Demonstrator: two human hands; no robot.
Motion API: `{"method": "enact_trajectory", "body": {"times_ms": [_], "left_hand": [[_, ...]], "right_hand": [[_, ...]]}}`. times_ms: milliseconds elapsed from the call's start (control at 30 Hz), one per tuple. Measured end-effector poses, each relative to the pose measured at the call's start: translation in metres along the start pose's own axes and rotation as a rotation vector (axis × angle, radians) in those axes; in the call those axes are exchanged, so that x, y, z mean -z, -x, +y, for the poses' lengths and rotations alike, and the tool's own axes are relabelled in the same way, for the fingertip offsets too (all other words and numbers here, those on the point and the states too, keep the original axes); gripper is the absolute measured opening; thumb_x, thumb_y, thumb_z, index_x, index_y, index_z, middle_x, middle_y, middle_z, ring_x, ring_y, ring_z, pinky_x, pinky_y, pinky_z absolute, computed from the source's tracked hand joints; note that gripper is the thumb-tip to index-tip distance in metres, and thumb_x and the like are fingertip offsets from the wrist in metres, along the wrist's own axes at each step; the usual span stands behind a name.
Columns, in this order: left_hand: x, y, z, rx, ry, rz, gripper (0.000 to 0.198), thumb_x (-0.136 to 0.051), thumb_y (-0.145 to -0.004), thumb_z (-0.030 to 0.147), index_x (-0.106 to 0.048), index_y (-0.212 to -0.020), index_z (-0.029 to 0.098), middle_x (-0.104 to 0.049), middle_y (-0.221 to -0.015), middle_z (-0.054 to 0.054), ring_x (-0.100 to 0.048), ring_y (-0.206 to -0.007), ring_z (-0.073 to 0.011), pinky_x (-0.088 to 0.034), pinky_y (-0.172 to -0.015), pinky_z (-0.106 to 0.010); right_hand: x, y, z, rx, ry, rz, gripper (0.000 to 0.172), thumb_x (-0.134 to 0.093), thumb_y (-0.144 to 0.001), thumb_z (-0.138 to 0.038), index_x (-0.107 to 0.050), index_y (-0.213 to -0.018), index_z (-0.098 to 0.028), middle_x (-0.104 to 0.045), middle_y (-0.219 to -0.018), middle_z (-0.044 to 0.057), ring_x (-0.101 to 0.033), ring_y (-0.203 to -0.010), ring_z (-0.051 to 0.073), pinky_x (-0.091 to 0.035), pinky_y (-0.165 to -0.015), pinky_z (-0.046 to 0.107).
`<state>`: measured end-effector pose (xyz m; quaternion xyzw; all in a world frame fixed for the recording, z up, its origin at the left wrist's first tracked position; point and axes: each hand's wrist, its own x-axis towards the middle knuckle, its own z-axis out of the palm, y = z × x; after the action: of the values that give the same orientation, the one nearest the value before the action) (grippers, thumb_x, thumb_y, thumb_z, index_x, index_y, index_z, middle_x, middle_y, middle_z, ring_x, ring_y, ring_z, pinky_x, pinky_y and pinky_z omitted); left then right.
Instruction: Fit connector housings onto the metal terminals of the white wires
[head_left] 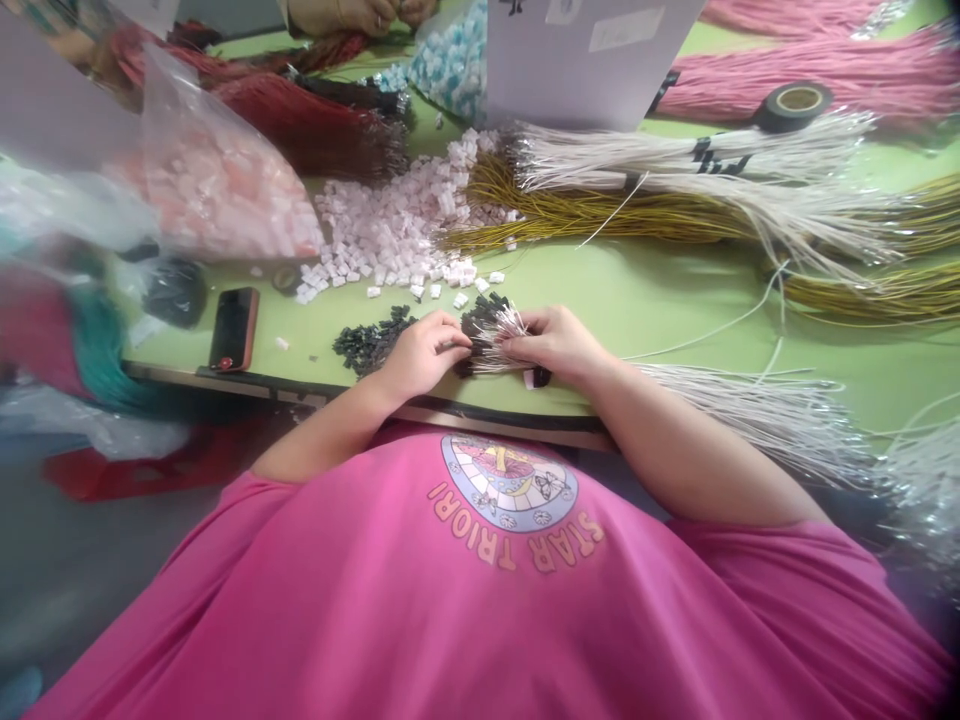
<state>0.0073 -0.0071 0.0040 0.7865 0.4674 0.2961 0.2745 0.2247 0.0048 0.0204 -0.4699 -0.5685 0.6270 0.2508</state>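
At the table's front edge my right hand (561, 342) is closed around a bundle of white wires (501, 338), whose bare ends fan out toward my left hand. Fingers pinched, my left hand (424, 352) meets those wire ends; whatever small piece it grips is hidden. Dark connector housings (482, 312) lie just behind the wire ends. Beside and partly behind my left hand is another pile of black connectors (371, 340). More white wires (757, 415) stretch along the table edge to the right, beyond my right forearm.
Loose white connectors (397, 225) lie heaped behind my hands, beside a clear bag of pinkish pieces (225, 190). A phone (234, 328) rests at left. Yellow wires (600, 222), pink wires (840, 75) and black tape (796, 103) lie at right. Another person's hands (360, 14) show at the top.
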Motion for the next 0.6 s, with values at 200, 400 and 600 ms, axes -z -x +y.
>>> {"method": "enact_trajectory", "body": {"times_ms": [200, 400, 600], "left_hand": [[0.015, -0.005, -0.005, 0.018, -0.064, 0.014, 0.006, -0.064, -0.079, 0.022, -0.069, -0.08, 0.019, -0.063, -0.088, -0.003, -0.059, -0.083, -0.0156, -0.048, -0.075, -0.028], [0.069, -0.017, -0.055, 0.207, -0.435, 0.088, 0.027, -0.059, -0.078, 0.015, -0.068, -0.103, 0.019, -0.063, -0.098, -0.007, -0.057, -0.085, -0.0202, -0.045, -0.084, -0.033], [0.077, -0.024, -0.083, 0.323, -0.514, -0.209, 0.024, -0.058, -0.081, 0.024, -0.069, -0.102, 0.02, -0.062, -0.104, -0.005, -0.057, -0.094, -0.0207, -0.043, -0.091, -0.033]], "right_hand": [[-0.002, -0.003, 0.003, 0.01, 0.008, 0.014, 0.022, -0.065, -0.067, -0.028, -0.068, -0.082, -0.013, -0.06, -0.06, 0.0, -0.051, -0.04, 0.01, -0.04, -0.032, 0.022], [-0.003, -0.005, 0.004, 0.008, 0.015, 0.033, 0.021, -0.064, -0.066, -0.027, -0.068, -0.081, -0.013, -0.061, -0.063, 0.001, -0.052, -0.044, 0.01, -0.041, -0.034, 0.021], [-0.003, -0.006, 0.006, 0.019, 0.028, 0.015, 0.023, -0.064, -0.068, -0.031, -0.068, -0.082, -0.013, -0.061, -0.066, 0.002, -0.053, -0.044, 0.01, -0.037, -0.029, 0.02]]}}
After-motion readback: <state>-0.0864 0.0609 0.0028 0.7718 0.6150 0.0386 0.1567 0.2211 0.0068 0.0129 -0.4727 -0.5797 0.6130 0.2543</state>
